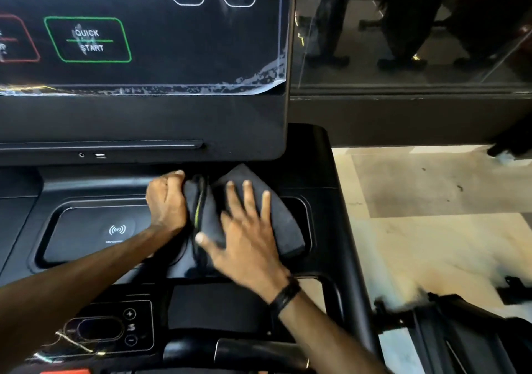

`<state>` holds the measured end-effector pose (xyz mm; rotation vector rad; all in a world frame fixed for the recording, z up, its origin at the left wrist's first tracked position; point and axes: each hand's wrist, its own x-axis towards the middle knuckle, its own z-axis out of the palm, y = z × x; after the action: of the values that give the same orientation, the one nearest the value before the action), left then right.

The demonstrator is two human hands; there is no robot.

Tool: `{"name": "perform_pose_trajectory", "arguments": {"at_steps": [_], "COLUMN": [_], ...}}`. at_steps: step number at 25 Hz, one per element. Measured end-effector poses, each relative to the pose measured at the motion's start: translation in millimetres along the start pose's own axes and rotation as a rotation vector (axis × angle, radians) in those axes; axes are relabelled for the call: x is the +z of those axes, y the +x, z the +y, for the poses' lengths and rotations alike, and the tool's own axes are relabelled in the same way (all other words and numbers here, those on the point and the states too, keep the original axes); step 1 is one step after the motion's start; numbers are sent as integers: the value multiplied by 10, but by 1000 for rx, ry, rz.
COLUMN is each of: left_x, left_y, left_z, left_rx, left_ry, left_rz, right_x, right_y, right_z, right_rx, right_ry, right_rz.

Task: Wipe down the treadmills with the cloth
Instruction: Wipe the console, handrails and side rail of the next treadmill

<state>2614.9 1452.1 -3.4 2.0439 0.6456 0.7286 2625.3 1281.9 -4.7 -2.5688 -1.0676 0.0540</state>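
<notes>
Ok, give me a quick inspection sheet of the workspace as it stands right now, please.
Surface: black treadmill console tray with a wireless charging mark; glossy, no spills seen.
Job's things: dark cloth, folded, lying on the tray's right part under the screen.
Clutter: peeling protective film along the screen's lower edge; nothing loose on the tray.
Grippers: left hand grips the cloth's left edge; right hand lies flat on the cloth, fingers spread, black wristband on.
Cables: nothing seen.
Surroundings: pale tiled floor to the right, glass panel behind, part of another machine lower right.
</notes>
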Motion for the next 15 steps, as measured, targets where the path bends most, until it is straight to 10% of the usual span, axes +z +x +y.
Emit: {"name": "perform_pose_trajectory", "arguments": {"at_steps": [5,10,15], "left_x": [-56,-68,-42], "left_y": [-20,-175,-137], "left_z": [-75,-16,-20], "left_rx": [103,705,679], "left_ry": [54,336,366], "left_rz": [-152,-359,-352], "right_x": [-73,-193,-231], "right_y": [-659,-1290,-1023], "right_z": [160,823,823], "right_rx": [-172,24,148], "right_ry": [-18,-101,-96], "right_rz": [-54,56,36]}}
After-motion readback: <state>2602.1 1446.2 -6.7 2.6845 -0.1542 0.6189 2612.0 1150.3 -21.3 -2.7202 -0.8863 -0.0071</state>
